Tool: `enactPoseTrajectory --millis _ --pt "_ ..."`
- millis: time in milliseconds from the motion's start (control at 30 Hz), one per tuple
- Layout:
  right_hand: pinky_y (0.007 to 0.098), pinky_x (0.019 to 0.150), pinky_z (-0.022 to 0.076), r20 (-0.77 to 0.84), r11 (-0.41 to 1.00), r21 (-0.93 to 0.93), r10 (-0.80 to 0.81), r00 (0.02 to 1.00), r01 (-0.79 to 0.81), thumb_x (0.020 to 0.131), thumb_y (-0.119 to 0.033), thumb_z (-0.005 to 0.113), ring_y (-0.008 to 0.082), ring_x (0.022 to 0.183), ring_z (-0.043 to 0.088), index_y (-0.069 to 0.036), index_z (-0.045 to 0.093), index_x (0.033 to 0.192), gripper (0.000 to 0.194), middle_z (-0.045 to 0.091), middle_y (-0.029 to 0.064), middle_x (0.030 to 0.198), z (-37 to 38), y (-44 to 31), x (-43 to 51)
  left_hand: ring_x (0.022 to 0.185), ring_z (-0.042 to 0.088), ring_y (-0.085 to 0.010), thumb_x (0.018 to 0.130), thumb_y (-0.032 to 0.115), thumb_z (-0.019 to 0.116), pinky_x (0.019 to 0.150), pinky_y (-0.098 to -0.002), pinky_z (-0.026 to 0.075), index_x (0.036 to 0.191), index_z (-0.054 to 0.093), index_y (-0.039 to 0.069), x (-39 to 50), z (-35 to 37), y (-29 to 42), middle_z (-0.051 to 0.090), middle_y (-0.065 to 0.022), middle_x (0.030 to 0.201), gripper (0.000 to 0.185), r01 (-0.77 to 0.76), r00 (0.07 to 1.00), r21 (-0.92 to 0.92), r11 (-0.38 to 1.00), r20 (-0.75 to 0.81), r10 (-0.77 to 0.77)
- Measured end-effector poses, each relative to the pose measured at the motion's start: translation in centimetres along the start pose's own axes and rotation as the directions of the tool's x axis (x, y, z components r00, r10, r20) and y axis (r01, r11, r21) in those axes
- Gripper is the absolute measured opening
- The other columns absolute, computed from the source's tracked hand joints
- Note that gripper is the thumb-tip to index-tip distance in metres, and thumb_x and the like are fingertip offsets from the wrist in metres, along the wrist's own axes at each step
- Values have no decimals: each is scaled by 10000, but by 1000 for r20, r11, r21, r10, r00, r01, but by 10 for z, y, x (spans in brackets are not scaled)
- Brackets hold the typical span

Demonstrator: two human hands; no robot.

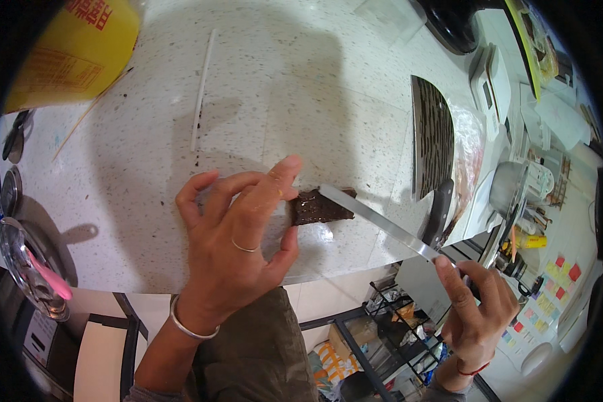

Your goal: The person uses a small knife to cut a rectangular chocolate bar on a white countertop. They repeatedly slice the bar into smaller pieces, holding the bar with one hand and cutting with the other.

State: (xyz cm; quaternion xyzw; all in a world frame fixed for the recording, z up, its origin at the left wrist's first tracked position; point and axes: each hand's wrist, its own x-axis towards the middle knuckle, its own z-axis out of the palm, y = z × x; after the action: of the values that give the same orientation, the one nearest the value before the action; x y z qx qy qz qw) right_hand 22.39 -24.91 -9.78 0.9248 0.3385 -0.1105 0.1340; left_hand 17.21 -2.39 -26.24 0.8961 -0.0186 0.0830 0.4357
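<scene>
A small slab coated in glossy dark brown, chocolate-like material [317, 209] lies near the front edge of the speckled countertop [301, 130]. My left hand [243, 226] is at its left end, with a fingertip and the thumb on either side of that end. A long, narrow metal spatula [382, 222] is in my right hand [475, 306], its rounded tip on the slab's upper surface. The spatula's handle is mostly hidden by my fingers. To the right lies a broad knife with brown-streaked blade [432, 140] and black handle.
A thin white stick [203, 90] and a thin wooden skewer [91, 111] lie farther back. At left are a yellow container [75, 55] and a metal bowl [30, 266] with a pink-handled utensil. Crumpled clear plastic [470, 151] and a white scale [490, 93] are at right.
</scene>
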Motion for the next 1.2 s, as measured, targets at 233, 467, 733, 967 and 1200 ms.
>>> enactPoseTrajectory --millis 233,467,733,967,1200 --pt "284 492 391 23 1000 2 23 999 -23 616 -55 615 144 571 510 -212 695 1092 507 565 10 780 3 0 -2 1039 552 -175 635 78 706 1026 -429 208 1309 379 93 0 0 0 665 -8 979 749 8 1000 15 1000 16 -8" --pt "289 505 412 13 997 -50 60 998 -59 612 -41 604 157 603 529 -201 681 1117 535 576 17 794 8 13 -15 1026 553 -168 633 73 702 1027 -428 203 1318 373 95 0 1 -1 665 -8 964 760 0 1000 6 1000 7 0" --pt "284 495 410 -45 996 44 78 996 -76 580 -14 602 154 592 529 -189 698 1088 546 578 25 802 12 7 -16 1028 557 -179 626 74 706 1030 -424 211 1302 383 96 -1 0 -1 655 -9 999 750 0 1000 9 1000 14 0" --pt "291 494 410 -17 999 22 40 999 -40 562 -35 583 167 587 525 -179 699 1083 553 582 32 810 15 7 -16 1029 557 -182 623 77 709 1025 -430 218 1293 389 94 -1 0 -2 644 -9 1034 743 -9 1000 15 1000 0 9" --pt "317 548 454 -55 970 164 191 980 -180 613 14 561 218 639 567 -123 688 1095 518 590 88 812 21 3 -31 1022 556 -187 626 88 709 1023 -435 217 1313 369 95 0 -2 0 651 -14 1019 767 1 1000 18 1000 31 -1"
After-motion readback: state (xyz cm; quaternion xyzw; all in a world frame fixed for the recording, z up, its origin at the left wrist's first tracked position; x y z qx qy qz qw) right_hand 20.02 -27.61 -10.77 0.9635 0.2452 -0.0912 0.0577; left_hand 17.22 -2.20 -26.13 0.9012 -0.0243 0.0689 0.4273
